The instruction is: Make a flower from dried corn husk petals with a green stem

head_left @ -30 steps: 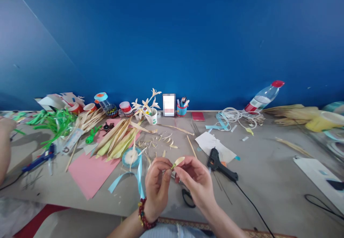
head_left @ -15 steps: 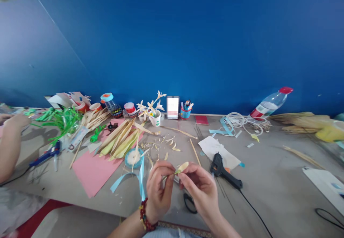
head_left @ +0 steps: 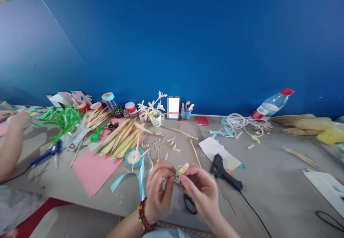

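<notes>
Between my two hands is a small pale husk petal (head_left: 184, 168) with a greenish base. My left hand (head_left: 160, 189) wears a beaded bracelet and pinches the thin green end between thumb and fingers. From the other side, my right hand (head_left: 202, 189) grips the petal near its base with thumb and forefinger. Fingers partly hide the green end. Below and between the hands lie scissors (head_left: 190, 204), mostly covered, with a dark handle loop showing. A roll of light blue ribbon (head_left: 141, 161) rests beyond my left hand, its tail trailing toward the wrist.
A black glue gun (head_left: 224, 171) with a cord lies right of my hands. Corn husks (head_left: 120, 139) and pink paper (head_left: 94, 173) are at left. Husk flowers stand in a white cup (head_left: 156, 120) by the wall. A co-worker's arm (head_left: 13, 141) reaches in at far left.
My hands keep the same pinch on the petal, with only a tiny shift of the fingers. The view has moved very slightly.
</notes>
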